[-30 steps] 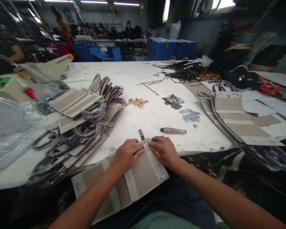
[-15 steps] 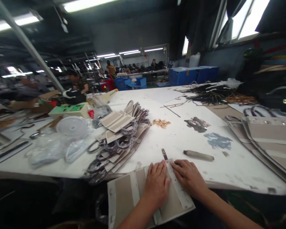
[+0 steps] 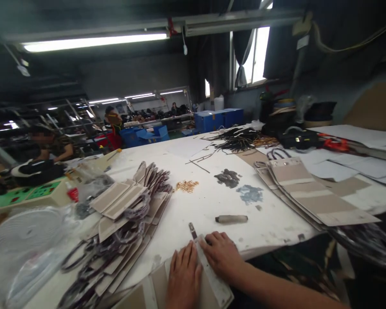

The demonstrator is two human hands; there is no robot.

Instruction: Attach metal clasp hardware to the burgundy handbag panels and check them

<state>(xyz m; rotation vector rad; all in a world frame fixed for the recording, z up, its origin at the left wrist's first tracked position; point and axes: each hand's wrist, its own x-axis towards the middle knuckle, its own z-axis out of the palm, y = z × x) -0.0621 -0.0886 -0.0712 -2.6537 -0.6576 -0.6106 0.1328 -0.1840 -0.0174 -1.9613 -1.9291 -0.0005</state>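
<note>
A folded grey-and-white board panel (image 3: 214, 281) lies at the near edge of the white table (image 3: 209, 201), partly cut off by the picture's bottom. My left hand (image 3: 183, 279) rests flat on it, fingers stretched out and together. My right hand (image 3: 221, 255) presses its white strip, fingers bent down onto the panel's top edge. A small dark strap with a metal end (image 3: 192, 230) sticks out just beyond the fingertips. A grey cylindrical tool (image 3: 231, 219) lies on the table a little past my right hand.
A heap of similar panels with dark handles (image 3: 128, 219) spreads on the left, another stack (image 3: 309, 193) on the right. Small gold fittings (image 3: 187, 185), grey scraps (image 3: 228, 177), dark strips (image 3: 234, 139), a green-topped machine (image 3: 28, 193) and plastic bags (image 3: 25, 240) surround them. Other people work far left.
The view has tilted upward, so panel and hands sit lower in the picture. My left hand has flattened on the panel; my right hand stays on its top edge.
</note>
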